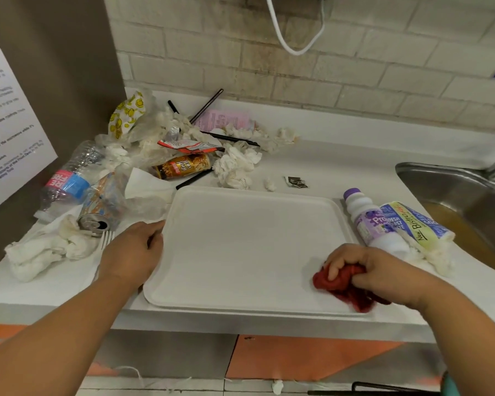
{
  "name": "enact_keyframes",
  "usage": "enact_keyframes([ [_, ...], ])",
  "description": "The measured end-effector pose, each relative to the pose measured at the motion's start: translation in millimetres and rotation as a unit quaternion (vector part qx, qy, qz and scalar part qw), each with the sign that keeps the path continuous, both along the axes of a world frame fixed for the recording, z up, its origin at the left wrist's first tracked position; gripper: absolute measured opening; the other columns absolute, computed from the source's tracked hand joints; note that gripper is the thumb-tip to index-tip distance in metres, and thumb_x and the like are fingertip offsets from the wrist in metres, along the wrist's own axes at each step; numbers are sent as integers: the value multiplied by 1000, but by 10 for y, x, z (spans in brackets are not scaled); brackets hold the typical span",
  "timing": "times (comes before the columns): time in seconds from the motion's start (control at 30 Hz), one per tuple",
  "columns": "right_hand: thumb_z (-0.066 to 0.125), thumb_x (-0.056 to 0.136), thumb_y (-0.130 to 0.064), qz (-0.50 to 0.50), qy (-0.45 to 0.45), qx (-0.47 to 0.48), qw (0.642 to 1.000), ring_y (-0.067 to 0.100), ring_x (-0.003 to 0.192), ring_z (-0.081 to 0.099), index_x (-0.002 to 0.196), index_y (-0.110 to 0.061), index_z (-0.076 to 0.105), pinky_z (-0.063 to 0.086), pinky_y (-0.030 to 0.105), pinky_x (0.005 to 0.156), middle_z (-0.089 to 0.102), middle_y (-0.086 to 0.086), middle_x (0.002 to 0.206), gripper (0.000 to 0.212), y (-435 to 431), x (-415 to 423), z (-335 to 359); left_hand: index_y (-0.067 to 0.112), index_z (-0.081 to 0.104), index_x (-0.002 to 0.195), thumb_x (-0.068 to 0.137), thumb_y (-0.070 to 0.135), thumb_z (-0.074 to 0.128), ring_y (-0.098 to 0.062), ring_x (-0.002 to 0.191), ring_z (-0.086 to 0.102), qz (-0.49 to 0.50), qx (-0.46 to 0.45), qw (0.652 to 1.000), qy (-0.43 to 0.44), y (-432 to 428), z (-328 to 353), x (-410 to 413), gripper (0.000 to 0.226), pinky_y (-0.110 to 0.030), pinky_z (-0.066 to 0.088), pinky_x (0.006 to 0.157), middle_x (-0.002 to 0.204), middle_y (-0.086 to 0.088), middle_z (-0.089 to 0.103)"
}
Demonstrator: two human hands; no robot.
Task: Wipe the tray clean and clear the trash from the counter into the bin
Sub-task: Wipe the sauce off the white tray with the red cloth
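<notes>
**Items counted on the counter**

One white tray is seen, and one red cloth. Two hands are counted: left hand, right hand. One clear plastic bottle, one white and purple bottle, two cans, one fork and one sink are counted. Crumpled tissues are too many and too tangled to be counted.
</notes>
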State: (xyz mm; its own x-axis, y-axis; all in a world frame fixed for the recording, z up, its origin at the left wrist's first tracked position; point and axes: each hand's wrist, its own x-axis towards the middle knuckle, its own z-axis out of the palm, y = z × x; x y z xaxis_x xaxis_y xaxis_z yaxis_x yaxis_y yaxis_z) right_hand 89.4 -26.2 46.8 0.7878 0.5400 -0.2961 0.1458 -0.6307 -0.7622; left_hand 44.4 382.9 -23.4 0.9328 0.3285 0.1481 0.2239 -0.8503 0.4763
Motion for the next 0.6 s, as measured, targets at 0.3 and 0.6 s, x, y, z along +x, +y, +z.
enact_keyframes([
  [0.3,44,60,2,99,-99,-5,990,0,100,52,92,-21,70,36,11,91,59,-8,102,47,700,-379,-210,34,56,127,96,24,42,-27,95,58,13,16,1000,5,-50,20,-4,36,-30,39,70,108,-4,62],
  [0.6,47,58,6,56,-122,9,991,5,104,54,80,-33,67,35,21,102,61,-11,99,49,479,-401,-318,33,56,127,95,23,44,-22,88,55,5,1,1000,2,-25,20,-8,36,-29,38,68,99,-1,59],
])
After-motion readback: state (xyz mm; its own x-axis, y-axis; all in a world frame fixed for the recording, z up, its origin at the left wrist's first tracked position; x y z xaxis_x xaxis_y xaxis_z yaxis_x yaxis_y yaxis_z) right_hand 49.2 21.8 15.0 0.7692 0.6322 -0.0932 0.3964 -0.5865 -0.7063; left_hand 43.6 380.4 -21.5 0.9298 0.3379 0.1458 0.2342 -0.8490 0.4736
